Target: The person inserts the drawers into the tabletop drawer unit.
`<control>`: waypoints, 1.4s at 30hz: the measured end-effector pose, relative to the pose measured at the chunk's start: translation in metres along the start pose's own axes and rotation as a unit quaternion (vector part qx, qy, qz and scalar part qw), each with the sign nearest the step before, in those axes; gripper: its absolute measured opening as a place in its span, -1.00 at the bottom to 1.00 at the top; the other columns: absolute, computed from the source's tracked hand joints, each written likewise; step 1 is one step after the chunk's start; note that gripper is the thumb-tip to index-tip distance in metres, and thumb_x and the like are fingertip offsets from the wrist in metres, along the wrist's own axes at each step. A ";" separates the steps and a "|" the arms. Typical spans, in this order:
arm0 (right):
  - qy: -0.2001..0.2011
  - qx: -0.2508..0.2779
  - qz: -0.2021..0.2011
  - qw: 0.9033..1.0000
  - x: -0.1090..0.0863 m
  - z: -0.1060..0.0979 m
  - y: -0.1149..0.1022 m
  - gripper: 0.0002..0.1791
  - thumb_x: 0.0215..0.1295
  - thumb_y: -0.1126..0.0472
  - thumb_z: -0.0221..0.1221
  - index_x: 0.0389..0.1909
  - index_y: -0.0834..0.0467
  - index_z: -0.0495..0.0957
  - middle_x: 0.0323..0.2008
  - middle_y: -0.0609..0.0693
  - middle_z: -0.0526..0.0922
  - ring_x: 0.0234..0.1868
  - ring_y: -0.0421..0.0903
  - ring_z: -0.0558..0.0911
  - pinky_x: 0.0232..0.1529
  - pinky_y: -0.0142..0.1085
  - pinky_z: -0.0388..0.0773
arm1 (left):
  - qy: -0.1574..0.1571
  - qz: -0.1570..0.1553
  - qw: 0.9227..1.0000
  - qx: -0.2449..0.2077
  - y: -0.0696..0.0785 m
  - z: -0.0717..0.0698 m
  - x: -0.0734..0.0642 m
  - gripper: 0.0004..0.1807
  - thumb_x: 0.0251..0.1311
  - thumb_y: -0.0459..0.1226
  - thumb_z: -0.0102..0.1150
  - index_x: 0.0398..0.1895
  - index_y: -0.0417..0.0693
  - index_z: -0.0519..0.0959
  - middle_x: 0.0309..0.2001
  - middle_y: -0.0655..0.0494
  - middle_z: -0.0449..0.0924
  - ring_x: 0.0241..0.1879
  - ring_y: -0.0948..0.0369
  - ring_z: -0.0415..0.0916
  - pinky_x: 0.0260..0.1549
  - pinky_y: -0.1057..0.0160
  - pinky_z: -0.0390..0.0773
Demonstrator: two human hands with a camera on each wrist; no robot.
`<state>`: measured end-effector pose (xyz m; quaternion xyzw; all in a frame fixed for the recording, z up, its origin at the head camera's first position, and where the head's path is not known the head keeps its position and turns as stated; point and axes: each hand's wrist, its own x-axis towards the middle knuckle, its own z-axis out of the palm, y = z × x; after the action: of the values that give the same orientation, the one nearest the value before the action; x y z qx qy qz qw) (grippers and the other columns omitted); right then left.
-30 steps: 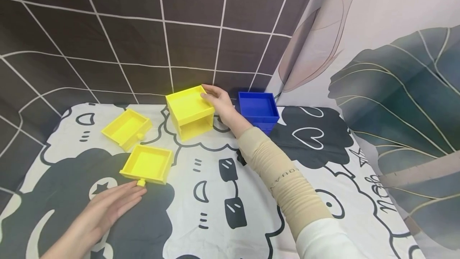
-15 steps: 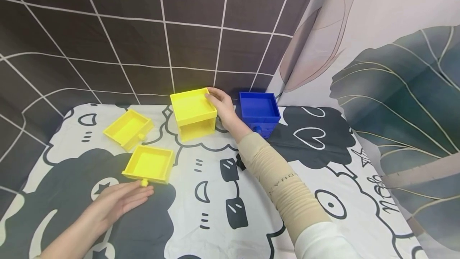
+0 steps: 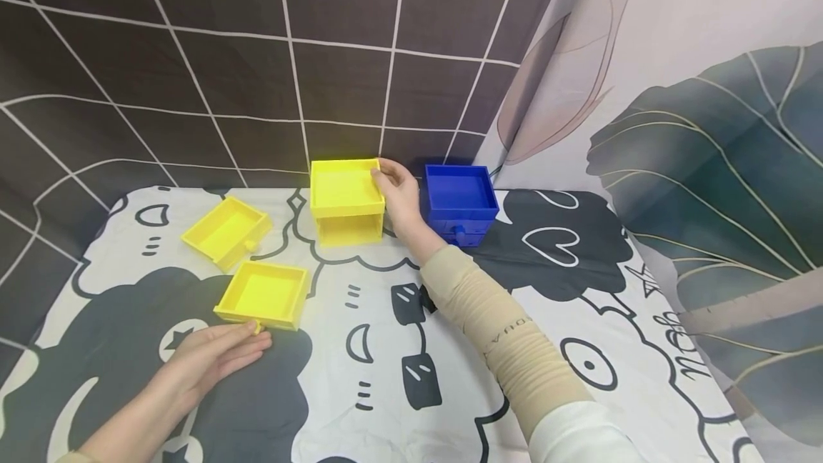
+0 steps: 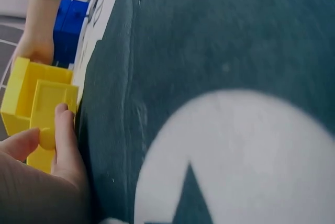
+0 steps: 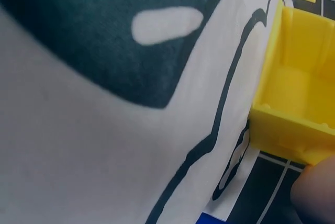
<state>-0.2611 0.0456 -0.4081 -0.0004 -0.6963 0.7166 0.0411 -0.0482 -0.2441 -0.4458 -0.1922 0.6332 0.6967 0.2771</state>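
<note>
My right hand [image 3: 398, 195] grips the top right edge of a yellow cabinet box [image 3: 350, 188], thumb over the rim. The cabinet stands upright against the dark backdrop, its hollow drawer opening facing me. In the left wrist view, the thumb and fingers of my left hand [image 4: 49, 182] pinch the round knob [image 4: 47, 138] of a yellow drawer [image 3: 263, 295]. That drawer lies on the cloth with its knob end towards me. A second yellow drawer [image 3: 226, 233] rests askew just behind it. The right wrist view shows the inside of the yellow cabinet [image 5: 298, 85] and part of a finger.
A blue cabinet [image 3: 460, 195] with knobbed drawers stands to the right of the yellow one, beyond my right hand. The printed cloth [image 3: 347, 399] covers the surface. A dark grid backdrop [image 3: 244, 77] rises close behind the cabinets.
My right hand has turned the yellow cabinet to face me squarely and shifted it slightly right. My left fingers have moved onto the drawer's knob. Both drawers stay in place.
</note>
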 end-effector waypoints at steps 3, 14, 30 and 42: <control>0.010 0.007 -0.009 1.000 -0.001 0.001 0.001 -0.59 0.52 0.29 0.19 0.30 0.34 0.58 0.24 0.28 0.67 0.22 0.09 0.67 0.25 -0.25 0.72 | 0.004 0.000 1.000 -0.007 0.001 0.004 0.000 -0.61 0.55 -0.21 0.20 0.22 -0.36 0.57 -0.10 0.09 0.86 -0.14 0.35 0.82 0.02 0.28 0.82; 0.028 0.013 -0.011 0.999 -0.003 0.002 0.004 -0.59 0.50 0.30 0.20 0.29 0.35 0.57 0.24 0.29 0.66 0.21 0.10 0.66 0.24 -0.29 0.69 | -0.017 0.033 0.999 -0.023 0.012 0.035 0.003 -0.52 0.59 -0.21 0.14 0.35 -0.38 0.43 -0.07 0.17 0.85 -0.09 0.40 0.80 0.09 0.34 0.79; 0.030 0.008 -0.009 0.999 -0.006 0.002 0.000 -0.58 0.48 0.29 0.21 0.29 0.35 0.57 0.24 0.29 0.66 0.20 0.11 0.65 0.22 -0.29 0.71 | -0.013 0.067 0.996 -0.052 0.032 0.099 0.019 -0.41 0.57 -0.25 0.15 0.48 -0.44 0.32 0.06 0.09 0.80 -0.05 0.42 0.77 0.22 0.35 0.71; 0.028 0.002 -0.013 1.000 -0.007 0.001 -0.001 -0.57 0.49 0.27 0.20 0.30 0.34 0.57 0.25 0.28 0.66 0.20 0.10 0.66 0.22 -0.30 0.70 | -0.010 0.073 0.991 -0.108 0.043 0.130 0.032 -0.44 0.53 -0.30 0.20 0.46 -0.42 0.37 -0.01 0.08 0.83 -0.04 0.35 0.78 0.24 0.29 0.71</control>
<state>-0.2540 0.0441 -0.4079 -0.0117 -0.6937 0.7168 0.0699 -0.0889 -0.1128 -0.4158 -0.1672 0.5639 0.7811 0.2094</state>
